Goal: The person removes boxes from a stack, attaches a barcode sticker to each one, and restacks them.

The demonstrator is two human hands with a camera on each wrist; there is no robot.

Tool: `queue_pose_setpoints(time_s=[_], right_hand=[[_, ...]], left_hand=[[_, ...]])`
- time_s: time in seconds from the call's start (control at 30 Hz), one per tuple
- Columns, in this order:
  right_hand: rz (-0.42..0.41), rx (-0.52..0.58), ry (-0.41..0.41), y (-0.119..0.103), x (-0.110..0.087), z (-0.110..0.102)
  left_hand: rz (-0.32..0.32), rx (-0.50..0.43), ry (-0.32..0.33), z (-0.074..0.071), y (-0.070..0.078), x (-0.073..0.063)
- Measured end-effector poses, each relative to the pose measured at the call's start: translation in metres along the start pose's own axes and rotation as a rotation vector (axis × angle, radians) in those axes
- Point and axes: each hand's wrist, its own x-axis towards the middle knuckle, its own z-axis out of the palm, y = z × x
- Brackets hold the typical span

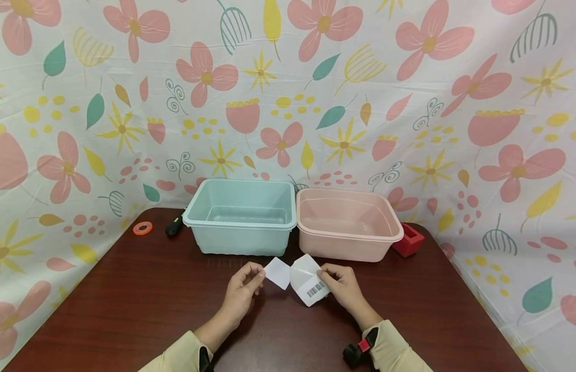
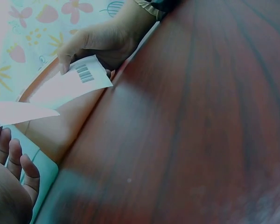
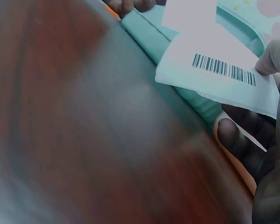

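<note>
My left hand (image 1: 241,290) pinches a small white square of paper (image 1: 278,273) by its left corner, between thumb and forefinger. Just to the right, a white paper packet (image 1: 302,271) with a barcode label (image 1: 315,289) is held at its right side by my right hand (image 1: 344,290). In the right wrist view the thumb lies on top of the packet (image 3: 210,46) beside the barcode, with fingers below. The paper and packet are side by side above the table; whether their edges touch, I cannot tell. The left wrist view shows the paper (image 2: 21,113) edge-on.
Behind the hands stand a light blue basin (image 1: 243,240) and a pink basin (image 1: 345,249) on the dark wooden table (image 1: 129,305). Orange tape (image 1: 142,228) and a black-handled tool (image 1: 174,226) lie at the left. Right of the pink basin is a red holder (image 1: 410,242).
</note>
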Motion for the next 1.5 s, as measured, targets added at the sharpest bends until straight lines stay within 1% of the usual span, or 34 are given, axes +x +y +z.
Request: queue_pose_setpoints(time_s=[0.1, 0.27, 0.33, 0.4, 0.53, 0.6, 0.67, 0.77, 0.87, 1.0, 1.17, 1.27, 1.37, 1.5], right_hand=[[0.018, 0.008, 0.021, 0.008, 0.002, -0.006], [0.034, 0.06, 0.033, 0.037, 0.005, -0.016], [0.032, 0.089, 0.021, 0.047, 0.005, -0.02], [0.023, 0.115, 0.004, 0.05, 0.005, -0.022], [-0.021, 0.14, -0.072, 0.054, 0.006, -0.025], [-0.046, 0.113, -0.124, 0.054, 0.006, -0.024], [-0.063, 0.055, -0.153, 0.055, 0.006, -0.023], [-0.062, -0.067, -0.143, 0.056, 0.006, -0.021], [-0.052, -0.141, -0.111, 0.058, 0.007, -0.019], [-0.041, -0.156, -0.105, 0.058, 0.007, -0.019], [-0.006, -0.156, -0.168, 0.059, 0.006, -0.02], [-0.001, -0.158, -0.197, 0.059, 0.006, -0.02], [-0.01, -0.173, -0.178, 0.059, 0.006, -0.02], [-0.037, -0.181, -0.126, 0.058, 0.005, -0.02]], left_hand=[[-0.002, -0.001, 0.001, 0.0, 0.0, 0.0], [-0.012, 0.001, 0.003, 0.0, 0.001, 0.0], [-0.012, -0.001, 0.003, 0.0, 0.002, 0.0], [-0.012, -0.003, 0.001, 0.0, 0.002, 0.0], [-0.015, -0.012, -0.003, 0.0, 0.002, 0.0], [-0.017, -0.017, -0.006, 0.0, 0.002, 0.0], [-0.013, -0.026, -0.012, -0.001, 0.002, 0.0], [-0.002, -0.04, -0.027, -0.001, 0.002, -0.001], [0.012, -0.043, -0.044, -0.001, 0.002, -0.001], [0.027, -0.038, -0.058, -0.001, 0.001, -0.001], [0.034, -0.044, -0.065, -0.001, 0.001, -0.001], [0.035, -0.06, -0.073, -0.001, 0.002, -0.001], [0.033, -0.08, -0.078, 0.0, 0.002, -0.001], [0.03, -0.132, -0.096, 0.001, 0.001, -0.001]])
